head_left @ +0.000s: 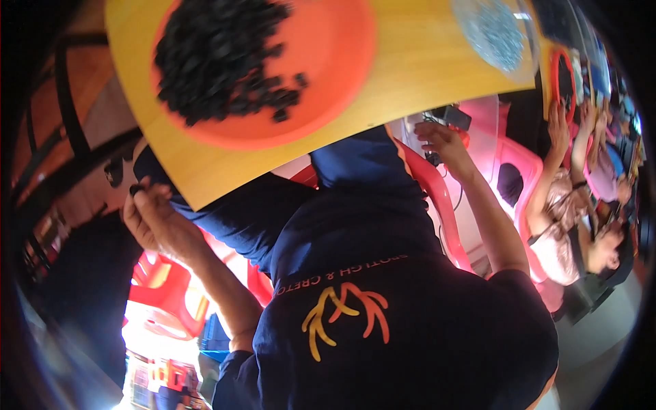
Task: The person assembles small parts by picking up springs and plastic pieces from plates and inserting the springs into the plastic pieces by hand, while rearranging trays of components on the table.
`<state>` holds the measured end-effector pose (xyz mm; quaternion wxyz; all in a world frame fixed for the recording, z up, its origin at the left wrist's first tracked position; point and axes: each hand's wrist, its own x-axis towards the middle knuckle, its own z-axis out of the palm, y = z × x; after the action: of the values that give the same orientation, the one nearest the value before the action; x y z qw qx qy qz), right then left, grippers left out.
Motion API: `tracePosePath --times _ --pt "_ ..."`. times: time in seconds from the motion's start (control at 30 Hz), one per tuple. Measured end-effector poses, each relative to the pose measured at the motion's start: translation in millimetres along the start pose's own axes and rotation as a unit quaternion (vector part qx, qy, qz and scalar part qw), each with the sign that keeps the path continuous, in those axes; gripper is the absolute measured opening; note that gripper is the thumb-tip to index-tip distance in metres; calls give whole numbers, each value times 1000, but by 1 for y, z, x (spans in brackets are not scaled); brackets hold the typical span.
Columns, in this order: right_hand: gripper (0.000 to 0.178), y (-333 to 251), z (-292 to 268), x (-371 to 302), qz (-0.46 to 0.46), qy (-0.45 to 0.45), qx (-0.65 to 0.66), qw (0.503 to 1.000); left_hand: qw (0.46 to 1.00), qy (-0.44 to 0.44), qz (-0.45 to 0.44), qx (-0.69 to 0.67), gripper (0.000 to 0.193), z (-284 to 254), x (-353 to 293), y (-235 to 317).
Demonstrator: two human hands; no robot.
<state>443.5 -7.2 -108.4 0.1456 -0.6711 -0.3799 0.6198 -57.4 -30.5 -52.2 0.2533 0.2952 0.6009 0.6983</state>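
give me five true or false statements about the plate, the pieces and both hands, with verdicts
1. The left grip holds a small dark piece. True.
2. The black pile lies on an orange plate. True.
3. Both grips touch the plate. False: neither does, and the right grip is beyond the edge of the yellow table.
4. Pale blue pieces lie to the plate's right. True.
5. The black pile covers the whole plate. False: part of the plate's right side is bare.

A single wide fisheye view looks steeply down from the wearer's head, near above the shirt [417,321], taking in the left hand [160,222], right hand [444,143] and, cut by the upper edge, the table [424,65]
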Motion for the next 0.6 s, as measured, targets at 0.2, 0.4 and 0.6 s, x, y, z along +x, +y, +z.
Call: tracePosePath --times 0.2,0.4,0.6 --pt "41 7 -2 -6 5 -45 72 996 998 -49 -33 11 24 27 6 22" --pt "50 30 -1 -18 -1 -122 142 982 991 -44 -51 120 25 40 10 37" --pt "61 31 2 -44 77 -107 167 977 976 -50 -43 205 26 48 12 44"
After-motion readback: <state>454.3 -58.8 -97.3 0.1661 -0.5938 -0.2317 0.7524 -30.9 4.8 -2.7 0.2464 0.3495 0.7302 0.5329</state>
